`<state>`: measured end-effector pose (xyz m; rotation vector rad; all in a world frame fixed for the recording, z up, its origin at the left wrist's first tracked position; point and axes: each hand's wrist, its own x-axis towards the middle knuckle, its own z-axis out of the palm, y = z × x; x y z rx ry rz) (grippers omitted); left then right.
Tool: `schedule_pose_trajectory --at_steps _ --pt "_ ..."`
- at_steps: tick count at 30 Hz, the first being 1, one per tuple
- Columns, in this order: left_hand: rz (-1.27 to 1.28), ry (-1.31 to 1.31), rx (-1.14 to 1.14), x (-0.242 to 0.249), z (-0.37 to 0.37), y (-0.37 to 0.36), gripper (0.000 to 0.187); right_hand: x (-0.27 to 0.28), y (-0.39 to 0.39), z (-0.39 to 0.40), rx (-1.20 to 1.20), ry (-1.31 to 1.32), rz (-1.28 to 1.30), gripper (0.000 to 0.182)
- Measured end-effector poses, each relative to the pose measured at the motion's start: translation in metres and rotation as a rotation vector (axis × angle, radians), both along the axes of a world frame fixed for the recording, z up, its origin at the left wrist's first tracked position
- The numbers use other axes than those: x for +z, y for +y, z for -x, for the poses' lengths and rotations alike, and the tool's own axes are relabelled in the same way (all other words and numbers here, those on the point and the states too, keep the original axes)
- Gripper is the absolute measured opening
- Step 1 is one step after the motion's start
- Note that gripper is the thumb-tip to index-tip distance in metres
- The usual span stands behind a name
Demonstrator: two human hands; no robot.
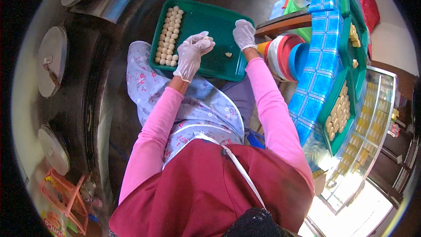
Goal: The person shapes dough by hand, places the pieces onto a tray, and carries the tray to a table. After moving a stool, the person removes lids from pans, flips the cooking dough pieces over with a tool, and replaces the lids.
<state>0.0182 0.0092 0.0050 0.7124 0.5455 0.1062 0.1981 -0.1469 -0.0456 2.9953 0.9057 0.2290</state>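
Observation:
My left hand (191, 55), in a thin translucent glove, is closed over the green tray (210, 22), with a small pale dough piece (208, 39) at its fingertips. My right hand (244, 34), gloved the same way, is curled at the tray's right edge; what its fingers hold, if anything, is hidden. Rows of round dough balls (168, 37) fill the left end of the tray. A small loose dough scrap (228, 55) lies on the tray floor below my right hand. The tray rests at my lap, over a flowered apron (149, 81).
To the right, a blue checked tablecloth (318, 57) covers a table bearing another green tray with pale pieces (338, 113). Stacked tubs, a red one (287, 55) and a blue basin (299, 61), stand beside it. Round lids (53, 61) line the left side, above an orange basket (66, 197).

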Motion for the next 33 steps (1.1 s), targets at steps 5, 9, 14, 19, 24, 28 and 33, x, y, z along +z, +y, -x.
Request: schedule_pose_trajectory --at_steps 5,9,14,19,24,28,33 --pt "-0.024 0.038 -0.039 -0.01 -0.001 0.004 0.033 0.054 -0.006 0.031 -0.107 1.246 -1.113 0.016" --pt "-0.088 0.076 -0.091 -0.018 0.001 -0.002 0.036 0.076 0.006 0.099 -0.205 1.433 -1.54 0.023" --pt "-0.079 -0.036 -0.148 -0.001 0.006 -0.008 0.032 0.058 0.007 0.119 -0.245 1.119 -1.366 0.02" --pt "-0.13 -0.063 -0.166 0.005 0.007 -0.014 0.029 0.07 0.01 0.123 -0.291 0.911 -1.269 0.017" --pt "-0.247 0.048 -0.167 0.007 0.005 -0.011 0.025 0.079 0.006 0.118 -0.316 1.201 -1.355 0.017" --pt "-0.088 0.075 -0.126 -0.003 0.003 -0.005 0.02 0.071 0.007 0.128 -0.221 1.073 -1.451 0.017" --pt "-0.011 -0.08 -0.12 -0.016 0.003 -0.009 0.015 0.065 0.007 0.144 -0.101 0.696 -1.318 0.015"
